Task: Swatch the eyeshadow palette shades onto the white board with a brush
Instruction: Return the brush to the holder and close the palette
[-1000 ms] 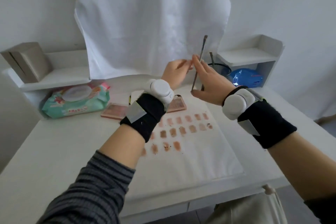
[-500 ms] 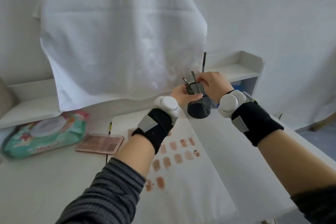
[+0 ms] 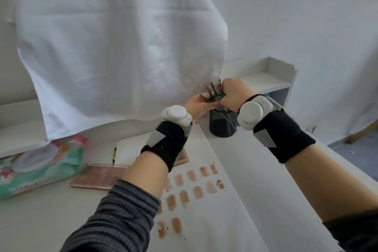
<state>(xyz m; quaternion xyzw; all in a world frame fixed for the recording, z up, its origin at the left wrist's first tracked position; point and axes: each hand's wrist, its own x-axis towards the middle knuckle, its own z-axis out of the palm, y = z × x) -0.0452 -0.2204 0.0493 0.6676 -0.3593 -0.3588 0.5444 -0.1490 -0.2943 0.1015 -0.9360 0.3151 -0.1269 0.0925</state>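
Note:
A black mesh brush holder stands at the back of the desk, with several brushes sticking out of it. My left hand grips the holder's left rim, fingers against the brush stems. My right hand is curled over the top of the holder, fingers closed on a brush inside it; that brush is mostly hidden. The white board lies in front of me with rows of pink-brown swatches. A rose eyeshadow palette lies left of the board. A second palette peeks out beside my left wrist.
A pack of wet wipes lies at the far left. A white cloth hangs behind the desk. A white shelf unit stands just behind the holder on the right. The desk edge and floor lie to the right.
My right hand carried the brush from above the board to the holder and lowered it in. My left hand went to the holder's rim. The view swung right.

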